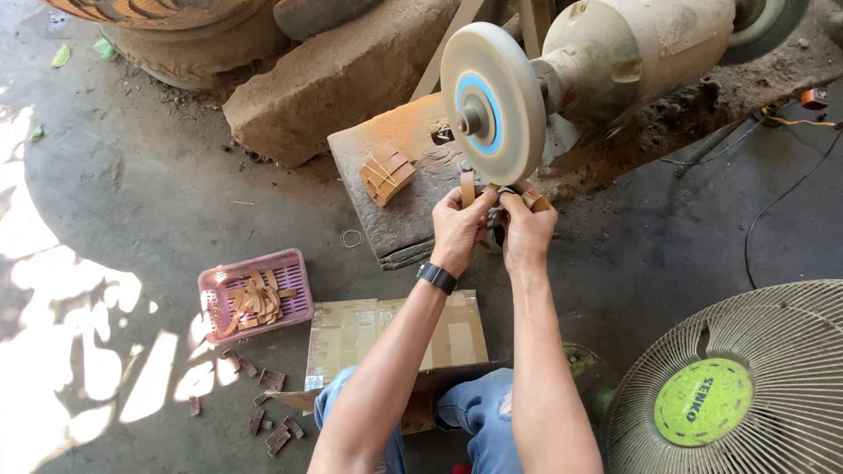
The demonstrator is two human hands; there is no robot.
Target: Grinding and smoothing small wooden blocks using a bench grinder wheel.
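- The left hand (458, 226) and the right hand (527, 230) are meeting just under the rim of the pale buffing wheel (492, 104), which is sitting on the shaft of a dusty bench motor (637, 54).
- The left fingers are closing around a small tan wooden strip (467, 187), which is standing upright and reaching up to the lower edge of the wheel; whether it is actually touching the wheel is too fine to tell.
- The right fingers are wrapping around another tan piece (536, 201) of the same kind, held beside the first, just below the wheel.
- A small stack of similar strips (386, 175) is lying on the worn tabletop (399, 233) to the left of the wheel, near the hands.
- A pink plastic basket (255, 297) on the concrete floor (132, 193) is holding a heap of more tan strips, to the left of a flattened cardboard sheet (395, 338).
- Darker small blocks (270, 412) are lying scattered on the floor below the basket.
- Judging by this, the work is sitting somewhere in the middle: one pair of pieces is in hand at the wheel, while the stack and the basket both carry many pieces; which lot is finished and which is waiting cannot be told from here.
- A standing fan (746, 386) is filling the lower right corner, well apart from the hands.
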